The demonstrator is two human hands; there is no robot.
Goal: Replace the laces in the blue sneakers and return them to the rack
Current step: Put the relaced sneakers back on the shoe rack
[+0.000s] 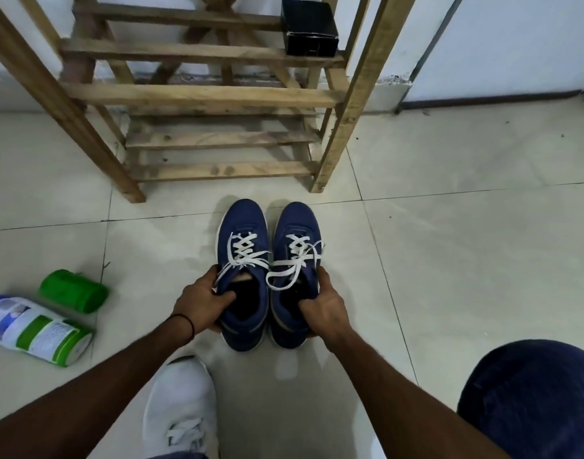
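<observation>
Blue sneakers (pixel 269 270), 2, side by side; left hand (pixel 203 301) grips one collar, right hand (pixel 322 304) the other, thumbs inside.

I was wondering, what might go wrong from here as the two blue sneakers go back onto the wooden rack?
1. The white laces hang loose and look untied, so they might snag on a rack slat.
2. The left hand and right hand grip the blue sneakers only at their collars, so either might tip or slip.
3. The black box takes one end of an upper shelf, leaving less room there.
</observation>
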